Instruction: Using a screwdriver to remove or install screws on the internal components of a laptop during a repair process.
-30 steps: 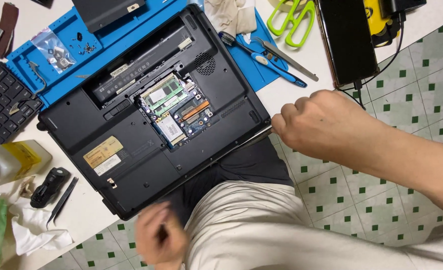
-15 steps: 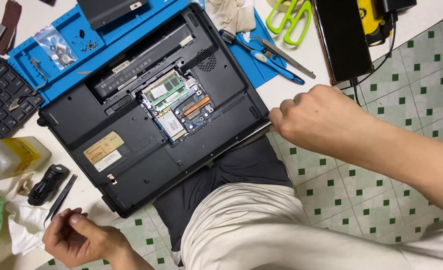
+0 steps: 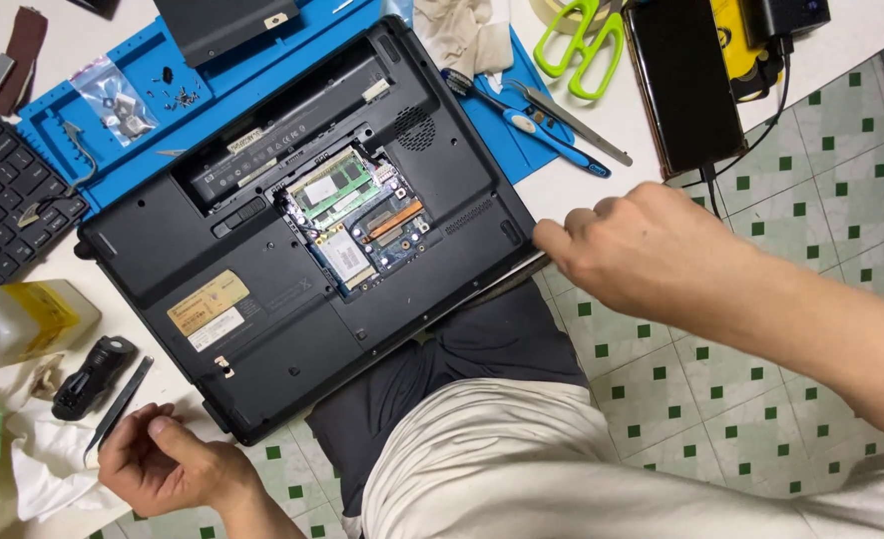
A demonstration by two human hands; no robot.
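The black laptop [image 3: 312,250] lies upside down in front of you, half on the blue work mat [image 3: 93,120] and half overhanging the white table's [image 3: 602,190] edge above your lap, its service hatch open so the green memory sticks and circuit board show in the middle. Your right hand [image 3: 652,255] is at the laptop's near right corner, fingers curled and pressed against its edge; whether they pinch anything there, I cannot tell. Your left hand [image 3: 168,464] hovers just off the laptop's near left corner, loosely closed with thumb laid across the fingers, and anything it holds is too small to make out. Just beside that hand lie dark tweezers [image 3: 118,407] and a small black part [image 3: 93,374] on a white cloth [image 3: 33,449], with a yellowish bottle [image 3: 23,319] a little further up. Along the far side sit a black keyboard [image 3: 3,200], a small bag of screws [image 3: 113,100], a blue-handled tool [image 3: 532,125], green scissors [image 3: 577,45] and a dark phone [image 3: 683,85] on a cable.
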